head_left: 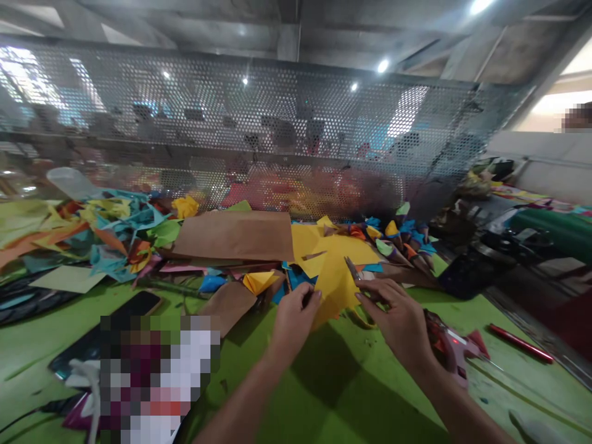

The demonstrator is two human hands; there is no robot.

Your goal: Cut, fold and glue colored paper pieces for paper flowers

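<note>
My left hand (296, 314) pinches the edge of a yellow sheet of paper (333, 280) between thumb and fingers, holding it above the green tabletop. My right hand (395, 311) is closed around a small pair of scissors (352, 269); the blades point up and away, at the right side of the sheet. The fingers partly cover the scissors' handles. Just behind the sheet lie more yellow paper pieces (365, 248) and a large brown paper sheet (235, 235). A folded yellow paper piece (259, 282) rests left of my left hand.
A pink glue gun (456, 350) and a red pen (520, 343) lie at the right. On the left are a dark phone (108, 330) and a heap of coloured paper scraps (123, 228). A perforated metal panel (259, 129) rises behind the green table (259, 401).
</note>
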